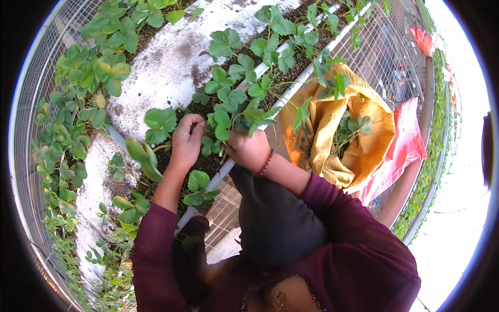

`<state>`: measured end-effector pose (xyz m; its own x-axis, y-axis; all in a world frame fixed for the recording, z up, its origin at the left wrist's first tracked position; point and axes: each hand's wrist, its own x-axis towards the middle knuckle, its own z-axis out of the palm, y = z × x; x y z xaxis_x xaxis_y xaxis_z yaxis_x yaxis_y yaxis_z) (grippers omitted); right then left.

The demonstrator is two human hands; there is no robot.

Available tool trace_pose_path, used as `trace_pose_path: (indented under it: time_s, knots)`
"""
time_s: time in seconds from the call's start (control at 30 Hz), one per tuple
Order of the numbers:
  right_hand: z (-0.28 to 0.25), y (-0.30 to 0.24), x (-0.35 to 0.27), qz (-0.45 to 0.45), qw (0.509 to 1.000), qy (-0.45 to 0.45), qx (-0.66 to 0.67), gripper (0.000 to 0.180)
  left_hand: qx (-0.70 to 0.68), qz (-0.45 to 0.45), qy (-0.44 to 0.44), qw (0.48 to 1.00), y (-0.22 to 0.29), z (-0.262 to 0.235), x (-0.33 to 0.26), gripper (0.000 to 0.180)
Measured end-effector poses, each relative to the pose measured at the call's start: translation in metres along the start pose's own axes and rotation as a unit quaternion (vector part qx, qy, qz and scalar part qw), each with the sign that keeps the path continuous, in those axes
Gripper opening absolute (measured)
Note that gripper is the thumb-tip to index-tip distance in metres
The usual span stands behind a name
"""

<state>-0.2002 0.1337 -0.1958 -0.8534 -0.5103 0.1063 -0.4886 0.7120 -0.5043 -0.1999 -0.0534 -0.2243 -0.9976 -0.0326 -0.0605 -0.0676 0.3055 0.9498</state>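
Both my hands are down among strawberry plants [231,99] growing in a dark soil strip with a white pipe edge. My left hand [186,139] is closed, thumb against curled fingers, beside a broad green leaf [160,120]; whatever it pinches is too small to make out. To its right, my right hand [250,151], with a beaded bracelet [267,161] at the wrist, is closed low at the stems. Leaves hide part of its fingers and what they grip. Small leaves [210,146] and pale stems show between the two hands.
At right, an orange sack [377,117] stands open with cut leaves [349,130] inside, against a red-pink bag [403,140]. A white-coated strip [156,78] runs beside the plants. More strawberry plants [62,140] line the left. Wire mesh [223,210] lies below the pipe [223,174].
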Motion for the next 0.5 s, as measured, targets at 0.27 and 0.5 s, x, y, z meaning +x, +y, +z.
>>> trace_pose_path:
  time_s: [0.27,0.5]
  knots:
    - [-0.07,0.019,0.006,0.159,0.938,0.073,0.299,0.017,0.051,0.054,-0.04,0.996,0.015,0.011,0.027,0.037]
    - [-0.088,0.032,0.078,0.061,0.985,0.063,0.152,0.016,0.164,0.167,-0.105,0.967,0.016,0.009,0.017,0.043]
